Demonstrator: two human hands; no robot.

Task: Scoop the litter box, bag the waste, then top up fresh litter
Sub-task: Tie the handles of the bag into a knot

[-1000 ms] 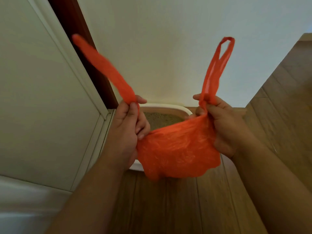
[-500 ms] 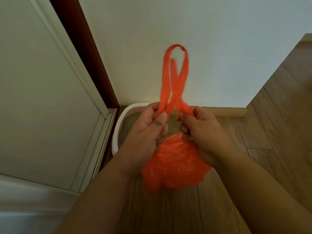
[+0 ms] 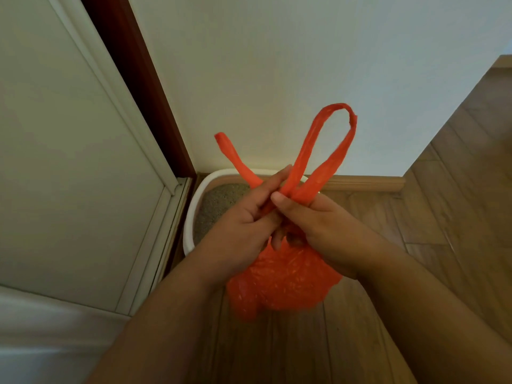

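An orange plastic bag [image 3: 279, 281] hangs bunched in front of me, above the wooden floor. Its two long handles stick up and cross each other between my hands. My left hand [image 3: 243, 217] pinches one handle where the two cross. My right hand [image 3: 318, 220] grips the looped handle that rises to the upper right. Behind my hands, against the wall, sits the white litter box [image 3: 191, 214] with grey litter inside; my hands and the bag hide most of it.
A white door [image 3: 69, 162] with a dark red frame [image 3: 138, 87] stands at the left, close to the litter box. A white wall [image 3: 304, 65] with a wooden skirting board [image 3: 368, 184] is straight ahead. Wooden floor [image 3: 457, 217] stretches to the right.
My hands came together from far apart. The handles, first held wide and then upright side by side, now cross each other, one leaning left and the loop leaning right.
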